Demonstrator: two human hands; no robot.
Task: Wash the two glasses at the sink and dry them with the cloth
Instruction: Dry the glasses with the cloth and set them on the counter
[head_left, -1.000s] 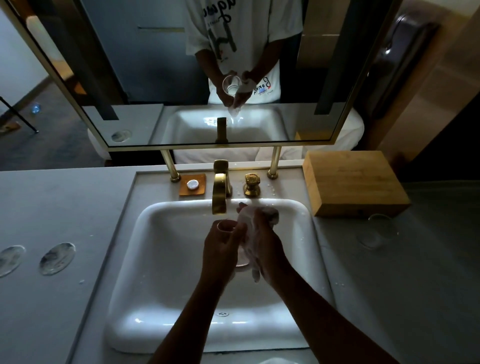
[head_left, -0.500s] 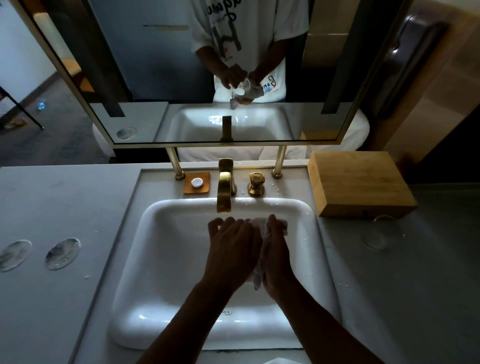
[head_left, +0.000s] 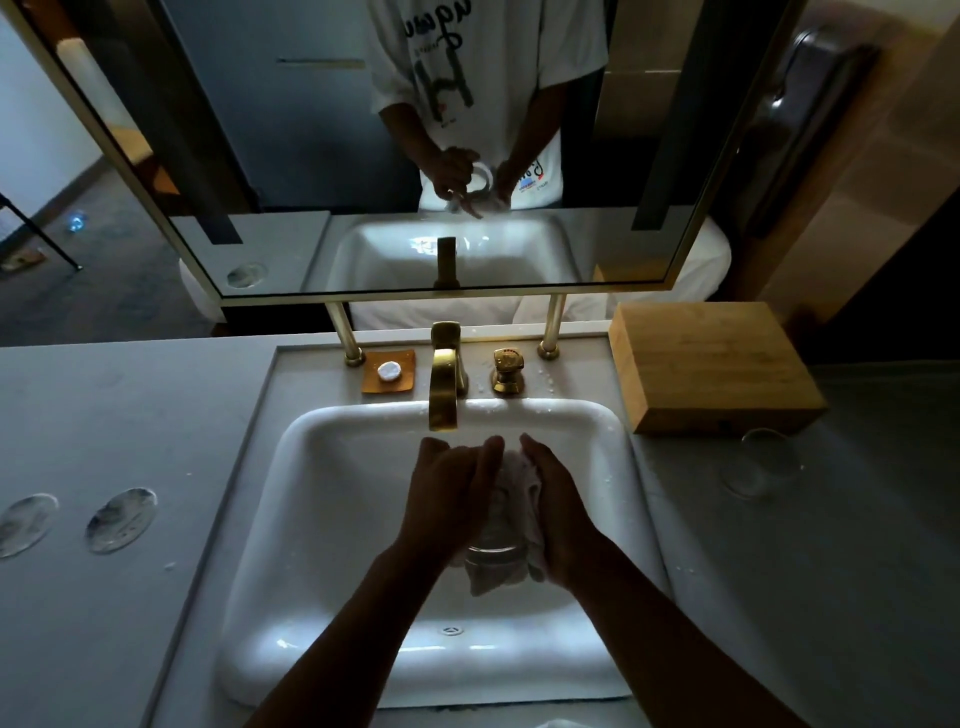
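Over the white sink (head_left: 332, 519), both hands hold one clear glass (head_left: 491, 551) wrapped in a white cloth (head_left: 519, 478). My left hand (head_left: 452, 493) grips the glass from the left side. My right hand (head_left: 558, 514) presses the cloth round the glass from the right. Only the glass's bottom shows between the wrists; its mouth is hidden from above. The mirror shows the glass's rim between the hands. A second clear glass (head_left: 761, 462) stands on the counter to the right of the sink, in front of the wooden box.
A brass tap (head_left: 444, 384) and brass handle (head_left: 506, 371) stand behind the basin, with a soap dish (head_left: 389, 371) to their left. A wooden box (head_left: 711, 364) sits at the right. Two round coasters (head_left: 120, 519) lie on the left counter (head_left: 130, 415). A mirror (head_left: 363, 156) hangs above.
The hands have turned the glass so its bottom faces me. My left hand shifted over the glass, and the cloth now wraps further round it.
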